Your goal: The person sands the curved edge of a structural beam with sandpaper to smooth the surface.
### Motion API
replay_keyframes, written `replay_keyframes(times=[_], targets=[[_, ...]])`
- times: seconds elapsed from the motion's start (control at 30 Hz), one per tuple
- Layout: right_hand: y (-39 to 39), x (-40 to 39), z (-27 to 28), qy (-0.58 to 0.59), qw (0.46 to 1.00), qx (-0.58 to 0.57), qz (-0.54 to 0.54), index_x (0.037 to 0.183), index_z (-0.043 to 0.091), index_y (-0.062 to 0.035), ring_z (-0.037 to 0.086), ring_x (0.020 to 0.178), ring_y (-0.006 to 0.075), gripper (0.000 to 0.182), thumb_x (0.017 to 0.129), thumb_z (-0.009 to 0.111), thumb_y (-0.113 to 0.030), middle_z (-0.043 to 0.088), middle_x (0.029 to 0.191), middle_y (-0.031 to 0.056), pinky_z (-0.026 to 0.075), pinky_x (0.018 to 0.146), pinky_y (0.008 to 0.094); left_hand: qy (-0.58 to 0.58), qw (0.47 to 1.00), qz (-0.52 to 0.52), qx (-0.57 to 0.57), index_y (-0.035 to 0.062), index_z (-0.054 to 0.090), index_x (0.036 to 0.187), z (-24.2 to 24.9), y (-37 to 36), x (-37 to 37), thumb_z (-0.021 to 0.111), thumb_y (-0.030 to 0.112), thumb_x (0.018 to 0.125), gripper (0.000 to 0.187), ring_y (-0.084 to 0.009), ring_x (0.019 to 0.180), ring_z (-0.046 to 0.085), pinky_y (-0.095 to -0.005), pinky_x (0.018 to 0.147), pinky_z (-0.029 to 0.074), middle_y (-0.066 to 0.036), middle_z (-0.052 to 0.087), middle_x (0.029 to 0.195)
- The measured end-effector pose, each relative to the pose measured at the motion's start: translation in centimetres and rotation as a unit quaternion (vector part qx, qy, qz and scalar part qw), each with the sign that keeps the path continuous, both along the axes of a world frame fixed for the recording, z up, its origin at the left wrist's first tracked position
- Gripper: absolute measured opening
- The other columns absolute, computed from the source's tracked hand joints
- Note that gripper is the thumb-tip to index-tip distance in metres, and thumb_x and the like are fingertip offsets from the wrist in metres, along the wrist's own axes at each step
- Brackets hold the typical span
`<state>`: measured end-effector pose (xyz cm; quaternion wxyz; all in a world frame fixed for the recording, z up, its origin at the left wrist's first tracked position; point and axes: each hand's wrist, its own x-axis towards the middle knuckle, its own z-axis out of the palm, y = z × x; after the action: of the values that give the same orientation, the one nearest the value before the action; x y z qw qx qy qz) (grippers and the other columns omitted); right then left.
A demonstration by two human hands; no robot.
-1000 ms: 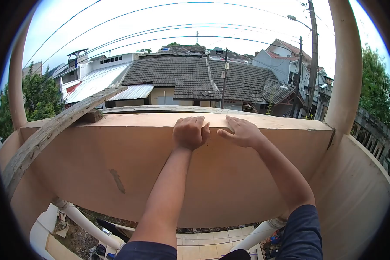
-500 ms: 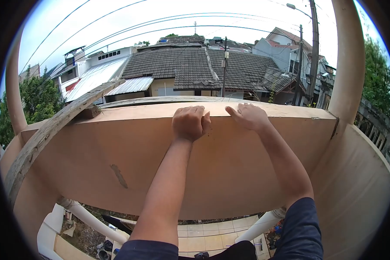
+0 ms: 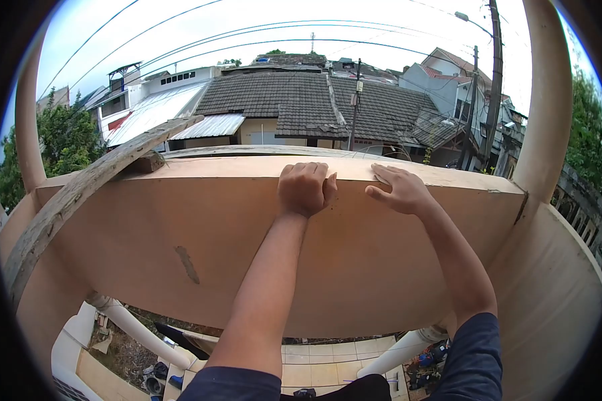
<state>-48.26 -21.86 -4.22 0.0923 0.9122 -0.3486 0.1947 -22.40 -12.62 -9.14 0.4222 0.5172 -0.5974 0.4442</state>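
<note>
My left hand [image 3: 306,188] is closed in a fist at the top edge of a peach-painted parapet wall [image 3: 221,234], knuckles up and thumb to the right. Whatever its curled fingers hold, if anything, is hidden. To the right, my right hand [image 3: 403,188] is open. Its fingers stretch forward onto the wall's pale top surface, and the thumb sticks out toward the left hand. Both forearms reach over the wall's inner face, which has a grey chipped patch [image 3: 187,264] at the left.
A weathered wooden plank [image 3: 87,184] slants over the wall at left, by a brick-like block [image 3: 151,162]. Columns [image 3: 547,100] rise at both sides. Far below lies a tiled floor [image 3: 338,367] with pipes. Tiled roofs [image 3: 254,100] and overhead wires are beyond.
My right hand has shifted from a sideways pose to fingers pointing forward on the wall top, thumb lower. My left hand stays at the same edge. The view has swung slightly left.
</note>
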Motion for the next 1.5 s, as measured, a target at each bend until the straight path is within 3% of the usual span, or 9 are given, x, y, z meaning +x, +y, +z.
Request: replay_keyframes(times=[0.13, 0.3, 0.43, 0.53, 0.67, 0.97, 1.13, 1.3, 1.5], targets=[[-4.3, -1.6, 2.7, -0.021, 0.981, 0.177, -0.077, 0.156, 0.054, 0.0008, 0.042, 0.157, 0.0354, 0.115, 0.093, 0.036, -0.094, 0.052, 0.163, 0.0203, 0.031, 0.129, 0.0474, 0.007, 1.000, -0.008, -0.008, 0.0113, 0.076, 0.093, -0.1, 0.0, -0.3, 0.065, 0.033, 0.095, 0.024, -0.0282, 0.080, 0.074, -0.0444, 0.078, 0.055, -0.006, 0.076, 0.082], [0.8, 0.7, 0.5, 0.011, 0.997, 0.007, -0.077, 0.159, 0.050, 0.0008, 0.036, 0.160, 0.0332, 0.116, 0.093, 0.035, -0.094, 0.046, 0.168, 0.0194, 0.024, 0.133, 0.0443, 0.009, 1.000, 0.004, 0.007, 0.0116, 0.075, 0.093, 0.0, 0.1, -0.2, 0.065, 0.032, 0.094, 0.022, -0.0281, 0.081, 0.074, -0.0446, 0.079, 0.055, -0.007, 0.076, 0.083], [-3.7, -0.6, 1.9, -0.054, 0.974, 0.220, -0.012, 0.165, 0.041, -0.0006, 0.034, 0.162, 0.0292, 0.114, 0.098, 0.025, -0.091, 0.041, 0.172, 0.0179, 0.027, 0.132, 0.0445, 0.009, 1.000, -0.013, -0.009, 0.0115, 0.075, 0.093, 0.1, 0.1, -0.1, 0.065, 0.032, 0.094, 0.022, -0.0280, 0.081, 0.074, -0.0449, 0.079, 0.054, -0.007, 0.076, 0.084], [-3.4, 1.1, 3.1, 0.020, 0.970, 0.190, -0.148, 0.166, 0.040, -0.0025, 0.035, 0.161, 0.0318, 0.118, 0.095, 0.023, -0.095, 0.042, 0.172, 0.0167, 0.027, 0.132, 0.0491, 0.009, 1.000, 0.003, 0.010, 0.0116, 0.075, 0.092, -0.1, 0.1, -0.1, 0.065, 0.032, 0.094, 0.023, -0.0284, 0.081, 0.074, -0.0454, 0.079, 0.054, -0.006, 0.076, 0.085], [2.3, 2.7, 1.3, 0.071, 0.993, 0.046, -0.080, 0.165, 0.042, -0.0018, 0.036, 0.160, 0.0349, 0.116, 0.096, 0.023, -0.093, 0.044, 0.169, 0.0212, 0.026, 0.132, 0.0439, 0.013, 1.000, -0.001, -0.008, 0.0114, 0.076, 0.094, 0.0, 0.0, -0.2, 0.065, 0.032, 0.093, 0.023, -0.0283, 0.081, 0.074, -0.0453, 0.079, 0.054, -0.006, 0.076, 0.085], [1.1, 4.3, 3.3, 0.063, 0.975, 0.125, -0.174, 0.167, 0.039, -0.0046, 0.028, 0.164, 0.0296, 0.122, 0.090, 0.023, -0.099, 0.038, 0.175, 0.0117, 0.013, 0.133, 0.0641, 0.014, 1.000, -0.011, -0.006, 0.0111, 0.076, 0.094, -0.2, 0.1, -0.4, 0.065, 0.032, 0.093, 0.023, -0.0283, 0.080, 0.074, -0.0444, 0.079, 0.055, -0.006, 0.076, 0.083], [1.5, 2.9, -0.1, -0.017, 0.999, 0.029, -0.011, 0.163, 0.046, -0.0038, 0.036, 0.161, 0.0314, 0.120, 0.090, 0.033, -0.098, 0.047, 0.169, 0.0148, 0.022, 0.134, 0.0446, 0.014, 1.000, -0.009, -0.012, 0.0114, 0.076, 0.095, 0.1, 0.2, -0.3, 0.065, 0.032, 0.092, 0.023, -0.0284, 0.080, 0.074, -0.0450, 0.079, 0.054, -0.006, 0.076, 0.084], [2.1, 4.6, 0.8, -0.040, 0.991, 0.093, -0.082, 0.159, 0.052, -0.0031, 0.047, 0.154, 0.0324, 0.111, 0.094, 0.039, -0.093, 0.056, 0.161, 0.0152, 0.036, 0.126, 0.0438, 0.012, 1.000, 0.003, 0.000, 0.0114, 0.076, 0.093, -0.1, 0.4, -0.2, 0.065, 0.031, 0.091, 0.023, -0.0288, 0.080, 0.074, -0.0453, 0.079, 0.055, -0.006, 0.077, 0.085], [1.3, 3.7, -0.7, -0.076, 0.996, -0.008, 0.053, 0.154, 0.061, -0.0124, 0.054, 0.148, 0.0286, 0.085, 0.102, 0.046, -0.078, 0.062, 0.157, 0.0098, 0.040, 0.124, 0.0439, 0.010, 1.000, -0.004, -0.005, 0.0117, 0.076, 0.092, 0.0, 0.1, -0.3, 0.065, 0.031, 0.092, 0.022, -0.0288, 0.080, 0.074, -0.0453, 0.079, 0.055, -0.006, 0.076, 0.084]])
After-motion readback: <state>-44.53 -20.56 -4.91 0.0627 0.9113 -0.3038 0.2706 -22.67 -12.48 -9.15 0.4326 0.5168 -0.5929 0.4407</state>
